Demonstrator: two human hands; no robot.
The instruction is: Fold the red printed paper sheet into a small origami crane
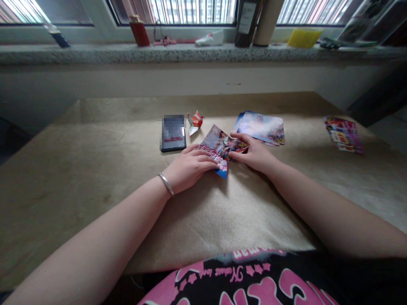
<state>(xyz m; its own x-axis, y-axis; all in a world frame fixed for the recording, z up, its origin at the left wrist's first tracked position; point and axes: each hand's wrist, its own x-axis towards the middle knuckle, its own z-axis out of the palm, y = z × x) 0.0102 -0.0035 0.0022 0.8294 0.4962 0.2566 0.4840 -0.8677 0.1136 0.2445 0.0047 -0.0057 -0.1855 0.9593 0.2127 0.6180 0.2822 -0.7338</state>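
Note:
A printed, colourful sheet of paper (219,148), partly folded, lies on the tan table (95,169) in front of me. My left hand (187,167) lies on its left side with the fingers pressed flat on the paper; a silver bangle sits on that wrist. My right hand (254,154) holds the sheet's right edge, thumb and fingers pinching a fold. A small folded paper crane (195,121), red and white, stands just behind the sheet.
A dark phone (173,133) lies left of the crane. A stack of printed sheets (262,127) sits behind my right hand, more printed sheets (344,134) at the far right. The stone windowsill (95,53) holds a red cup, bottles and a yellow box.

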